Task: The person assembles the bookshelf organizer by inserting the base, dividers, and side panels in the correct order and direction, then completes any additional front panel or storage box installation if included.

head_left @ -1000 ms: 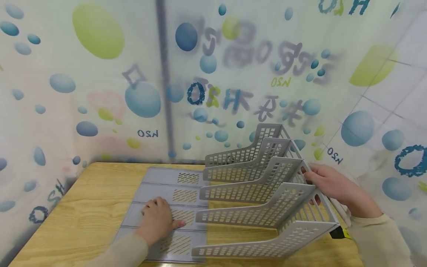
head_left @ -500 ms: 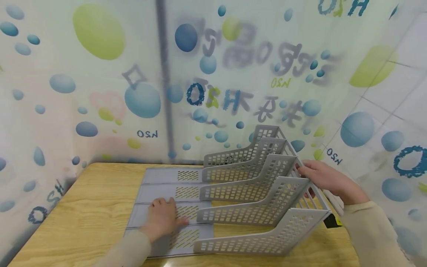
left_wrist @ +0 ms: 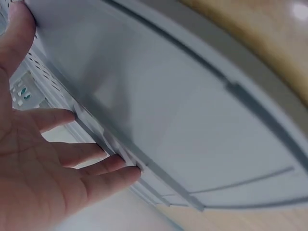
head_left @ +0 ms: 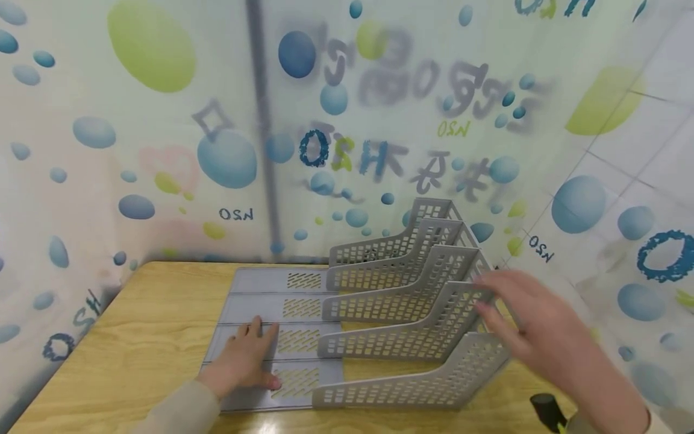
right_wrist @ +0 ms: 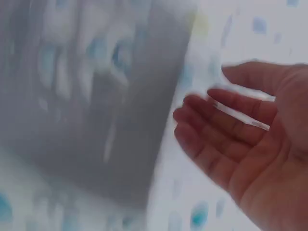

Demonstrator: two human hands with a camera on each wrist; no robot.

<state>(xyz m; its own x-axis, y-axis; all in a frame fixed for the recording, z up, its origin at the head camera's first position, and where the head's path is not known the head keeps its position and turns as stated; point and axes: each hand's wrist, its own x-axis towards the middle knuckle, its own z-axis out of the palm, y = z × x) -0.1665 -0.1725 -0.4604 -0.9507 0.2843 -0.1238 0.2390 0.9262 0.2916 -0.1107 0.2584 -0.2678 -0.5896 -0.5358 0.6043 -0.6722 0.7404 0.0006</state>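
Grey file rack (head_left: 403, 304) sits on the right half of the desk (head_left: 135, 337), its five perforated dividers standing in a row from near to far, their low ends pointing left toward a flat grey panel (head_left: 260, 307). Whether rack and panel are joined, you cannot tell from here.

Closest to you, your left hand (head_left: 244, 355) lies on the panel with fingers spread and straight, gripping nothing; the left wrist view shows fingertips touching the panel along a groove. That flat, wide contact probably steadies the sheet against the wood. At the near right, below your other forearm, is a black object (head_left: 549, 413), partly hidden.

Your right hand (head_left: 542, 325) hangs beside the rack's raised back, blurred. Its fingers are loosely bent and hold nothing; the wrist view shows them just off a grey surface. The dividers overlap the panel's right edge, so sliding either part would likely disturb the other.

Left of the panel, a broad stretch of wood gives room to move. On the right, the rack's back and your arm crowd the space. Farther off, the desk's back edge meets a spotted curtain (head_left: 162, 150), close behind the farthest divider.
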